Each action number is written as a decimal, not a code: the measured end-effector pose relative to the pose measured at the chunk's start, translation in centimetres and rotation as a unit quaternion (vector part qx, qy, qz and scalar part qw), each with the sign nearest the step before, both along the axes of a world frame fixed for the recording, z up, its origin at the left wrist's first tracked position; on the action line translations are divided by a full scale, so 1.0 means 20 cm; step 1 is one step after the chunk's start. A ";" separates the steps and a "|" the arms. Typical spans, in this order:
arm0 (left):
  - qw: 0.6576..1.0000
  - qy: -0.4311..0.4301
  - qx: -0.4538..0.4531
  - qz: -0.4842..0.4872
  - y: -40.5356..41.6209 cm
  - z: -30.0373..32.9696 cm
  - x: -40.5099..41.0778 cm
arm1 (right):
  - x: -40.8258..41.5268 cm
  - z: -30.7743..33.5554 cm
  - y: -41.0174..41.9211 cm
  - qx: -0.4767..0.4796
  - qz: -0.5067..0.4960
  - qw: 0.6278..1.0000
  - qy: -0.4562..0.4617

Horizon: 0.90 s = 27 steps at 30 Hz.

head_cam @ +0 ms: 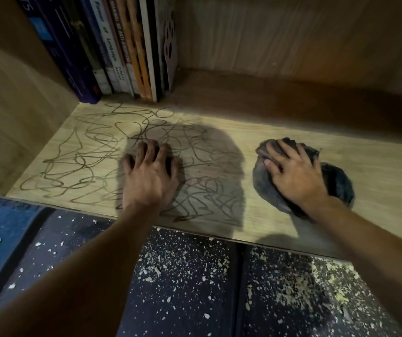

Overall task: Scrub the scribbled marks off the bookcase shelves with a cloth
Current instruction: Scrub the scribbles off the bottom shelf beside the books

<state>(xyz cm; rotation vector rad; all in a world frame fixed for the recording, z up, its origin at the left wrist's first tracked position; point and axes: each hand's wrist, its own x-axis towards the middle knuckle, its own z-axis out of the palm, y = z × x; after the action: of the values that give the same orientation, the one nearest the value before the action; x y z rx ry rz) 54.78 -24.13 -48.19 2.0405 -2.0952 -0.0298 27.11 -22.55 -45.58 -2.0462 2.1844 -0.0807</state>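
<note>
Dark scribbled marks cover the left half of a pale wooden bookcase shelf. My left hand rests palm down on the scribbles near the shelf's middle, fingertips bent against the wood, holding nothing. My right hand lies flat on a crumpled dark grey cloth, pressing it onto the bare right part of the shelf. The cloth sticks out around the hand on every side. A broad shadow falls over the marks between the two hands.
A row of upright books stands at the back left of the shelf, ending at a bookend with paw prints. The bookcase side wall closes the left. Below the shelf edge is a dark speckled floor.
</note>
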 end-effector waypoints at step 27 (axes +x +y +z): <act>1.000 0.003 -0.004 0.012 0.00 -0.01 -0.01 | 0.36 -0.09 0.27 -0.043 0.212 0.976 -0.021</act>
<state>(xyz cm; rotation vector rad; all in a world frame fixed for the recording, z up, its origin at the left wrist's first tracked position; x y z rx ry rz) 54.65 -24.20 -48.43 2.0583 -2.0635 -0.0245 34.24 -17.14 -47.34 -2.4827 1.7007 -0.1699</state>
